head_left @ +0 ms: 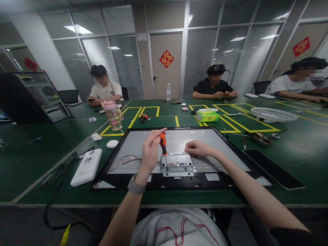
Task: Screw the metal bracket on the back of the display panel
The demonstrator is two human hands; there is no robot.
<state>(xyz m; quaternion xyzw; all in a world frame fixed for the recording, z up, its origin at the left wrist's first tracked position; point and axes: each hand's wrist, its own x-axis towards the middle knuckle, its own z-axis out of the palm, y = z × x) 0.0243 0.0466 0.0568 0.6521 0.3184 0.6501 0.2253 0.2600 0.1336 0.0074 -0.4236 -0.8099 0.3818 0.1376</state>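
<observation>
- One orange-and-black screwdriver (163,142) stands nearly upright, shaft at the metal port box (179,159), its handle pinched in the left hand (150,149).
- The right hand (198,148) curls near the box; whether it pinches anything, I cannot tell.
- The box lies on the display panel (215,137).

the near-upright screwdriver (163,144) at the left hand (151,147) and the metal box (179,160) block the middle of the panel (177,141); its far right lies open. a white slab (86,168) crowds the left, a dark flat device (274,169) the right. the near strip of table (197,199) offers passage between the forearms (118,219).
</observation>
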